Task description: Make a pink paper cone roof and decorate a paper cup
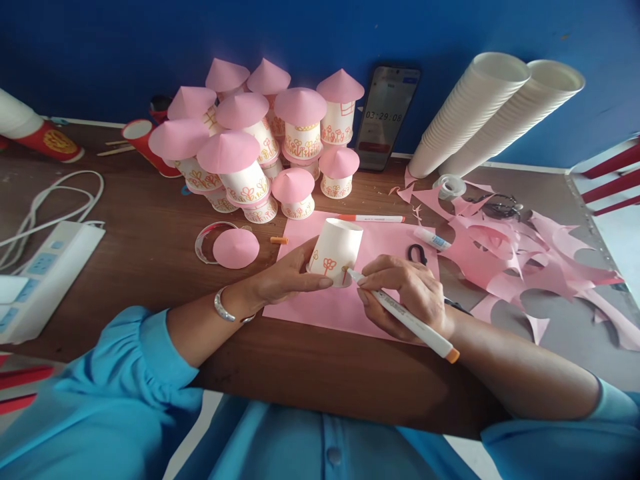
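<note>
Seemingly light and thin-walled, the inverted paper cup (334, 252) sat on the pink sheet (320, 303) atop the worktop (150, 253), best gripped gently round its side as the left hand (287, 277) did, while the right hand (405, 293) pinched an orange marker (405, 317) at its wall.

Single view only, worn on the head, looking forward and steeply down over a brown wooden table (150, 240). Close to both forearms, blue-sleeved at the bottom edge. Facing a dark blue wall (320, 33) at the table's far side. Wide lens, bowing the edges.
</note>
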The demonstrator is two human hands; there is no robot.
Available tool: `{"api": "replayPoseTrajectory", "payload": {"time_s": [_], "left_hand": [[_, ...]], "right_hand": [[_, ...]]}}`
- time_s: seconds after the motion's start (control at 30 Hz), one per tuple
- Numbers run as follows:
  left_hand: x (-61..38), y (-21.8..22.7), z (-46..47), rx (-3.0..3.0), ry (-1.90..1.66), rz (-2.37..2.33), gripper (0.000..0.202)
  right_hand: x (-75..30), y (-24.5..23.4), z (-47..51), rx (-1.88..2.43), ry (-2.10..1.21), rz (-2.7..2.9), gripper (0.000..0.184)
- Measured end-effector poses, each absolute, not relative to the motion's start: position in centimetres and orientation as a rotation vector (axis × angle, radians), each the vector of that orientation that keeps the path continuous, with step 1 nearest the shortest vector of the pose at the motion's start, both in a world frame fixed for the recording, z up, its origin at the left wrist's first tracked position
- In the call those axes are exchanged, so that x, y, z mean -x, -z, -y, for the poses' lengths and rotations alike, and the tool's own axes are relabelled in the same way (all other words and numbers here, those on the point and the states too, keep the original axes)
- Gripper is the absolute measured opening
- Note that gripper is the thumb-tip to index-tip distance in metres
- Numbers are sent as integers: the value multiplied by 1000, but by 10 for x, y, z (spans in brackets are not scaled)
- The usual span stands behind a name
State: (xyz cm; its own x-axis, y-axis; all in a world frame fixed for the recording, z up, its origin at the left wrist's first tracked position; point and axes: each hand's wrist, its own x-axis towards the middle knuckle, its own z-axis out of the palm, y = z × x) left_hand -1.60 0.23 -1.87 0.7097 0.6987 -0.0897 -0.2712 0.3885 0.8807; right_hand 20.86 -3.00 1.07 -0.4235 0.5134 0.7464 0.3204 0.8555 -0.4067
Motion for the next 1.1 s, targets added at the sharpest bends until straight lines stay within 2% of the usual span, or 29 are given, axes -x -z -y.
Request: {"api": "replayPoseTrajectory", "payload": {"time_s": [0.23,0.5,1.1], "left_hand": [[16,19,-3,-1000,-667,-510,45],[16,19,-3,-1011,-648,-495,46],[18,23,-1,-956,-645,-506,55]], "right_hand": [[-208,-12,31,623,-242,2046,24],[-209,-13,30,611,-231,2071,20],[-208,-13,31,656,-212,2033,24]]}}
